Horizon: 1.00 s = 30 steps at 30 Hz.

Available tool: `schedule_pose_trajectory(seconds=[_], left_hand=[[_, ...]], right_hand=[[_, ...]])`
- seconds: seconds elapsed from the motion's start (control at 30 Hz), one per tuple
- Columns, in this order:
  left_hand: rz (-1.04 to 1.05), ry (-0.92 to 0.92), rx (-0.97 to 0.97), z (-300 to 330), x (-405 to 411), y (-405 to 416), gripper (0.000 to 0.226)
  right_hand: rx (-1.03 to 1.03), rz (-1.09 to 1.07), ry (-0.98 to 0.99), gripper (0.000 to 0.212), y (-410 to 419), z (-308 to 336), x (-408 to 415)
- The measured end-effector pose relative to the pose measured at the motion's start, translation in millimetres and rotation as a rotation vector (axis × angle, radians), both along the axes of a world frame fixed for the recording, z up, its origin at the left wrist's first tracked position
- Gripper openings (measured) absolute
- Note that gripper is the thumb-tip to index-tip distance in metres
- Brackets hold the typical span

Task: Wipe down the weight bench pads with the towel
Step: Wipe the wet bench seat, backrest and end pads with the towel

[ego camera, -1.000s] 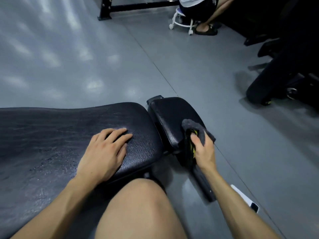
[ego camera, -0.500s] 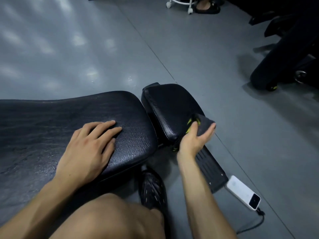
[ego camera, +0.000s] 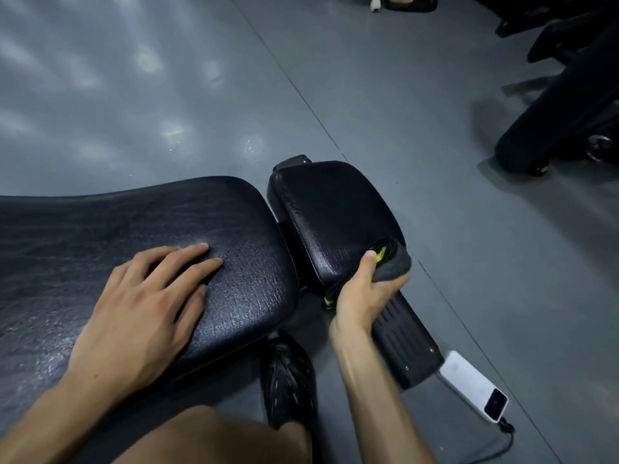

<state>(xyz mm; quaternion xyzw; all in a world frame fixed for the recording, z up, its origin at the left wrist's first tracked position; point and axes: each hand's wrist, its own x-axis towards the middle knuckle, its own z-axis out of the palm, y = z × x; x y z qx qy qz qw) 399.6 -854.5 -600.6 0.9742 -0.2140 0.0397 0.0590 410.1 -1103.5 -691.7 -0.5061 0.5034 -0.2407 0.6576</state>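
Note:
The long black back pad (ego camera: 100,236) of the weight bench fills the left of the view, its textured surface shiny with damp streaks. My left hand (ego camera: 144,309) rests flat on it, fingers straight and spread. To its right sits the smaller black seat pad (ego camera: 331,209), tilted. My right hand (ego camera: 363,296) grips a dark grey towel (ego camera: 395,264) with yellow-green trim against the near right corner of the seat pad, thumb up on the pad's edge.
The bench's black foot bar (ego camera: 405,343) runs along the grey floor below my right hand. A white power bank (ego camera: 474,386) with a cable lies at its end. My black shoe (ego camera: 288,380) stands under the bench. Dark gym equipment (ego camera: 562,105) occupies the upper right.
My right hand has slid the towel down from the seat pad's right side to its near corner and turned thumb-up. My left hand stayed flat on the back pad. The view tilted downward.

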Motion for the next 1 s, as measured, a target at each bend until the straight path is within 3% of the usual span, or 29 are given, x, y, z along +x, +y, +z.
schedule_pose_trajectory(seconds=[0.2, 0.33, 0.5, 0.6, 0.83, 1.0], left_hand=[[-0.006, -0.015, -0.018, -3, 1, 1, 0.047], [-0.015, -0.023, -0.009, -2, 0, 1, 0.046], [-0.008, -0.004, -0.004, -3, 0, 3, 0.045], [-0.010, -0.001, -0.003, -3, 1, 3, 0.044], [-0.005, 0.013, 0.002, -4, 3, 4, 0.041], [0.001, 0.017, 0.011, -3, 2, 4, 0.039]], right_hand=[[-0.106, 0.081, 0.068, 0.053, -47, -1, 8], [-0.191, 0.426, 0.239, 0.037, -107, 12, 30], [-0.204, 0.931, 0.438, 0.064, -153, 25, 92], [-0.269, 1.054, 0.522, 0.087, -146, 31, 140], [-0.443, 1.302, 0.650, 0.063, -95, 51, 228], [-0.782, 1.629, 0.692, 0.061, -20, 68, 243]])
